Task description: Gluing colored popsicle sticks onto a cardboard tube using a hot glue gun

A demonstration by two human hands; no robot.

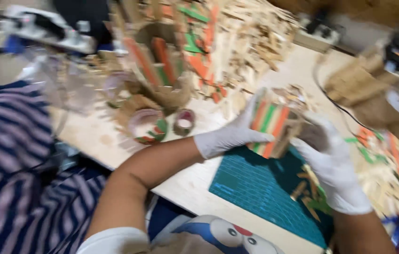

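Over the green cutting mat (pixel 260 188), my gloved left hand (pixel 230 136) and right hand (pixel 333 164) both clamp the stick-clad cylinder (pixel 274 124), orange, green and plain slats on, far side unclear; loose sticks (pixel 256 33) remain far.

Both bare arms reach fwd. Left hand (pixel 230 136) in white glove, fingers curled shut. Right hand (pixel 333 164) w/ white glove too, curled.

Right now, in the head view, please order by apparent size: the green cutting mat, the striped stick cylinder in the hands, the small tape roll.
1. Green cutting mat, largest.
2. Striped stick cylinder, held by left hand and right hand.
3. Small tape roll, smallest, though farther from camera.
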